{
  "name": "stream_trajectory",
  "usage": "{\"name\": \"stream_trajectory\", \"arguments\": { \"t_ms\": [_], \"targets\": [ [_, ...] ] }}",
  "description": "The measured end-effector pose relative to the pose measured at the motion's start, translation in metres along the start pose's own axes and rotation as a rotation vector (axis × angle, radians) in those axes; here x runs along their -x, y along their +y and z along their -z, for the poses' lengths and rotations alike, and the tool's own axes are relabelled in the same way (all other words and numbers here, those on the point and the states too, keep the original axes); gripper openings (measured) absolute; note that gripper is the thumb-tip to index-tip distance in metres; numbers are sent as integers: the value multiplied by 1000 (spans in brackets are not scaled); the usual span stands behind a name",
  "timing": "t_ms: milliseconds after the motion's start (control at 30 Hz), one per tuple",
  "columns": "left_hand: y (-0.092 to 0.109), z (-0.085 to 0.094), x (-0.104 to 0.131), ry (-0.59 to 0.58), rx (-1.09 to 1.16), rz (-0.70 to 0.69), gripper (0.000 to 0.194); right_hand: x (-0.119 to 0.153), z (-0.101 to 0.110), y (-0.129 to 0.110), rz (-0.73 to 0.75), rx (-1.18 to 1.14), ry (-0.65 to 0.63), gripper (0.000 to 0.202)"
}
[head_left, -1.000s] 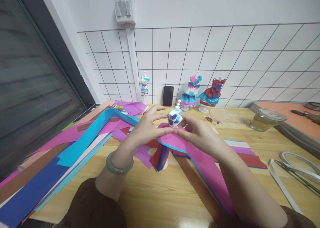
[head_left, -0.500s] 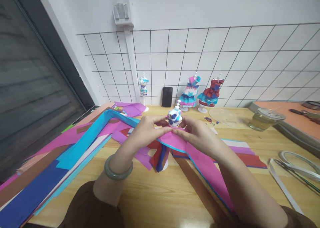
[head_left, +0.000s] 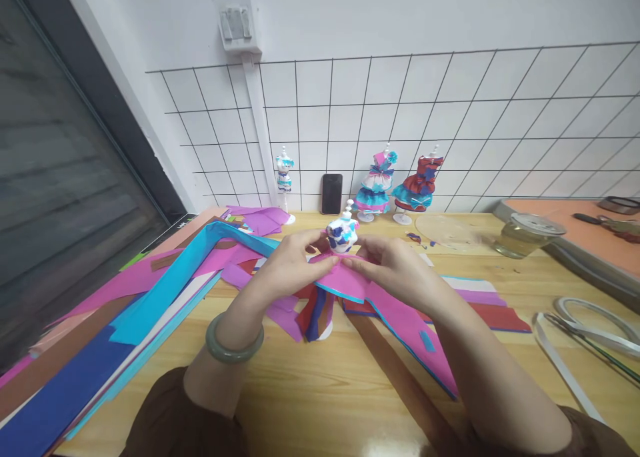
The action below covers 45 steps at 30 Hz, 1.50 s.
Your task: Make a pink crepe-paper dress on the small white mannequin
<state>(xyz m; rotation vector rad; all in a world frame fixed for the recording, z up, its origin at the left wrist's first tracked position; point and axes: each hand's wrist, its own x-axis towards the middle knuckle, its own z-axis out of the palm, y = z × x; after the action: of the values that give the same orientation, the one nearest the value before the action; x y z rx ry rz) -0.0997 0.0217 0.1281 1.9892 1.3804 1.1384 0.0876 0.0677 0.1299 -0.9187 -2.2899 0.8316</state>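
A small white dress form [head_left: 342, 235] with blue and pink patches stands upright between my hands. Below its waist runs a long pink strip [head_left: 395, 317] with a blue edge, trailing toward my right forearm. My left hand [head_left: 300, 260] pinches the strip's upper edge at the form's left side, its thumb in front. My right hand [head_left: 387, 263] pinches the same edge just to the right, and the two thumbs nearly meet. Fingers behind the form are hidden. Red, blue and brown strips [head_left: 317, 313] hang under the pink one, over part of the white base [head_left: 325, 331].
Long coloured strips [head_left: 75, 377] cover the table's left side. At the wall stand dressed mini forms [head_left: 375, 183], a bare-legged one [head_left: 284, 177] and a phone [head_left: 332, 194]. To the right lie a lidded cup [head_left: 529, 235], folded strips [head_left: 493, 303] and scissors [head_left: 575, 330] by a white band coil.
The dress form and both hands shift slightly left in view. The pink strip now drops more steeply at the front, and its trailing end has moved, showing a small blue patch.
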Motion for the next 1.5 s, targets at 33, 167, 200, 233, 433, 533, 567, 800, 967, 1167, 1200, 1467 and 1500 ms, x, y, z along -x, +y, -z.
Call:
{"name": "stream_trajectory", "arguments": {
  "t_ms": [33,167,200,233,433,533,567,800,967,1167,1200,1467,1500],
  "targets": [
    [-1,0,0,7,-14,9,24,1,2,-2,-21,16,-15,23],
    [-5,4,-2,19,-38,33,24,3,3,-6,-92,71,-36,35],
    [-6,5,-2,9,-30,33,24,4,2,-5,-81,67,-43,36],
    [-8,6,-3,-3,-19,30,24,4,1,-5,-58,55,-52,36],
    [-13,9,-2,-46,24,21,21,7,-9,-5,90,25,-104,27],
    [-13,9,-3,-59,46,14,20,7,-10,-8,143,30,-129,25],
    [-13,9,-3,-61,52,13,20,7,-10,-9,154,28,-132,25],
    [-11,10,-3,-64,43,25,23,3,-10,-6,120,-22,-88,31],
    [-10,11,-2,-101,61,43,28,4,-11,-6,102,-40,-83,29],
    [-11,11,-1,-98,55,45,29,4,-12,-5,143,-70,-78,29],
    [-11,11,-1,-93,50,44,27,3,-12,-5,141,-82,-78,28],
    [-10,10,-2,-84,68,43,18,1,-14,-2,47,-75,14,22],
    [-10,10,-2,-87,62,47,20,1,-14,-1,32,-60,28,23]
  ]
}}
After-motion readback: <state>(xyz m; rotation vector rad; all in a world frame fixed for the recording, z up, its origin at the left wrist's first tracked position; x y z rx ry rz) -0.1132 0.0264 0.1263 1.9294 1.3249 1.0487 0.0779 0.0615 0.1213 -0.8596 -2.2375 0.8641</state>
